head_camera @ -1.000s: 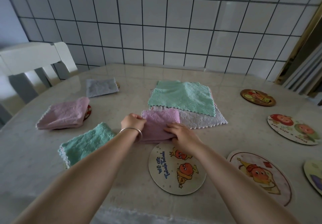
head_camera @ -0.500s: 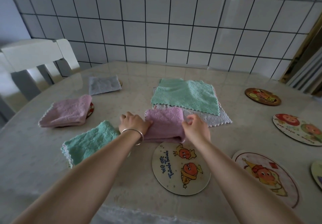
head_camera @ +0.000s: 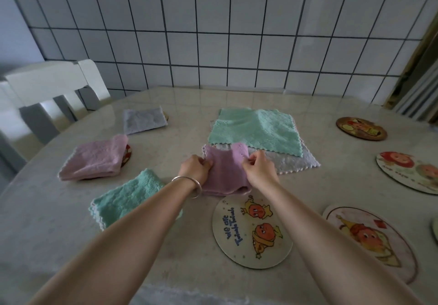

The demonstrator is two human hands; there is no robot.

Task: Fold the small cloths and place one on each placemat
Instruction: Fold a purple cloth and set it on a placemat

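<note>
A folded pink cloth [head_camera: 224, 172] is held at mid-table, its far edge lifted. My left hand [head_camera: 195, 168] pinches its left edge and my right hand [head_camera: 258, 168] pinches its right edge. Just in front lies a bare round placemat [head_camera: 251, 233] with cartoon fruit. An unfolded green cloth [head_camera: 256, 132] lies on an unfolded grey-white cloth [head_camera: 294, 162] behind. To the left, a folded pink cloth [head_camera: 94, 157], a folded green cloth [head_camera: 128, 198] and a folded grey cloth [head_camera: 143, 119] each cover a placemat.
Bare placemats lie to the right: a dark one [head_camera: 361, 128] at the back, one [head_camera: 410, 172] near the right edge and one [head_camera: 369, 240] in front. A white chair [head_camera: 47, 88] stands at the table's left. A tiled wall [head_camera: 213, 32] runs behind.
Both hands went from pressing the pink cloth flat to pinching its side edges, and its far edge has risen off the table. The view has tilted slightly.
</note>
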